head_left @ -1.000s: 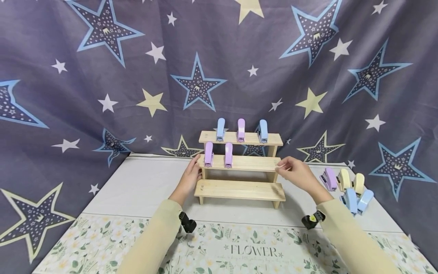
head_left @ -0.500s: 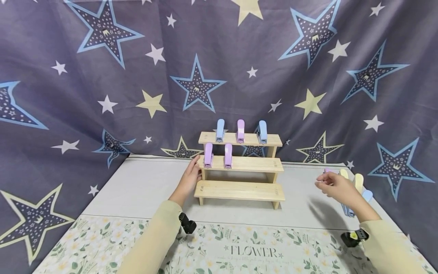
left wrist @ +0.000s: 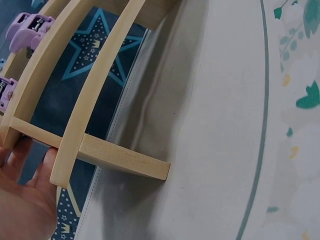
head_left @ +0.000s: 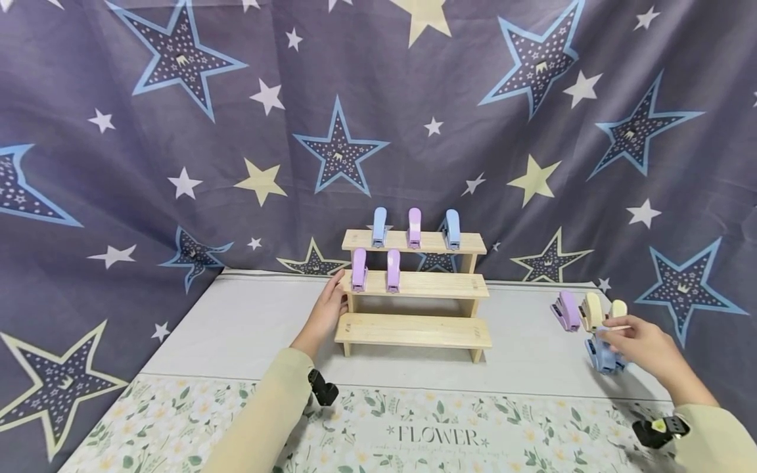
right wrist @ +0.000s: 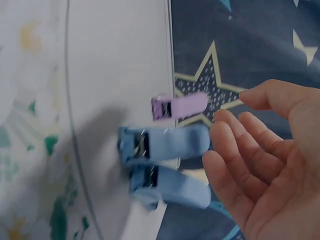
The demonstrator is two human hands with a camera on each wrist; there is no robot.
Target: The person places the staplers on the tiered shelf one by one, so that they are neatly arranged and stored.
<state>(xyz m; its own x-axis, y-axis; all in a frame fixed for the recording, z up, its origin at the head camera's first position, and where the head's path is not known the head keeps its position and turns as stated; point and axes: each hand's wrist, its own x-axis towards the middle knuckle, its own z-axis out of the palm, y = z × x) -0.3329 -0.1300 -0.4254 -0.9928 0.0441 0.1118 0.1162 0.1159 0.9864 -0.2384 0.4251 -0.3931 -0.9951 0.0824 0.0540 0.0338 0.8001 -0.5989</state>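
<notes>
My left hand point(head_left: 324, 314) grips the left end of a three-step wooden stand point(head_left: 414, 330), fingers point(left wrist: 42, 170) tucked behind its side piece at the middle step. My right hand point(head_left: 647, 348) hovers over a group of staplers at the right, thumb and fingers apart around nothing. Nearest its fingertips are two blue staplers, one blue stapler point(right wrist: 177, 142) beside another blue stapler point(right wrist: 182, 191). Close by stand a purple stapler point(head_left: 569, 311), a cream stapler point(head_left: 591, 312) and a second cream stapler point(head_left: 618, 308), partly hidden by the right hand.
On the top step sit a blue stapler point(head_left: 380, 226), a purple stapler point(head_left: 414, 228) and another blue stapler point(head_left: 452, 229). The middle step bears two purple staplers point(head_left: 358, 270) at its left. A star-printed curtain point(head_left: 236, 131) hangs behind the white and floral tablecloth point(head_left: 177, 420).
My right hand has left the right end of the middle step and moved right, over to the loose staplers. The left hand stays on the stand.
</notes>
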